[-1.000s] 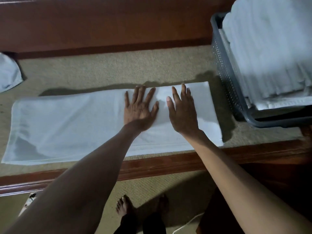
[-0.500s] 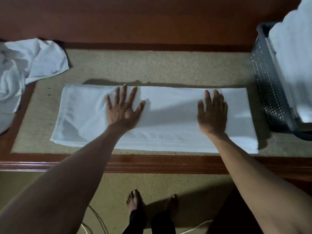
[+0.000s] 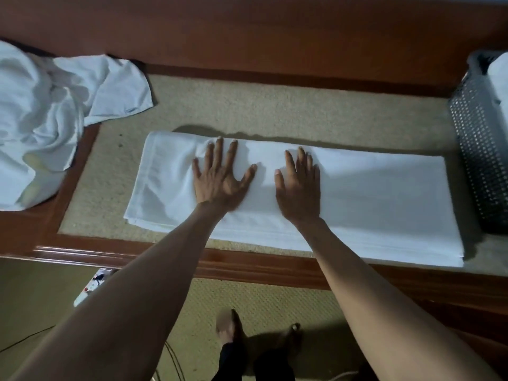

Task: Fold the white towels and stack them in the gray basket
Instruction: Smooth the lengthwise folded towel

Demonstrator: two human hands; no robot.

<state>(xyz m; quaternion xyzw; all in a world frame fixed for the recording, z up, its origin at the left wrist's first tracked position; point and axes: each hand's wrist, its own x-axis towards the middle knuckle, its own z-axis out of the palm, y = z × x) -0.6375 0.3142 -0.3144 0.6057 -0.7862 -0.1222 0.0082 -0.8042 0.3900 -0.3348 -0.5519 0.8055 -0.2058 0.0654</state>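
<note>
Both your hands are flat on the long white terry towel (image 3: 357,199). It lies as a lengthwise-folded strip on the beige woven mat (image 3: 275,111), inside the red-brown wooden frame (image 3: 247,268). Your left hand (image 3: 220,177) is palm down with the fingers straight and spread, left of the strip's middle. Your right hand (image 3: 299,185) is palm down with the fingers straight and closer together, just beside the left. Neither hand grips anything.

Step, as I judge it: smoothing the strip before the cross-fold. The next move probably calls for pinching a short end at both corners, carrying it over to the other end and matching the edges. The gray perforated plastic basket (image 3: 478,149) stands just past the towel's right end, so the carry there should be short.

Hard to tell:
- The basket is cut off by the right edge, with only one wall and a rim corner in view. Something white sits inside it, but you can't count any stack.
- The crumpled heap of white towels (image 3: 49,111) runs off the left edge, so the number of towels is unclear.
- The layers along the strip's near edge are too faint to count.
- The small patterned item by your left forearm is unreadable.
</note>
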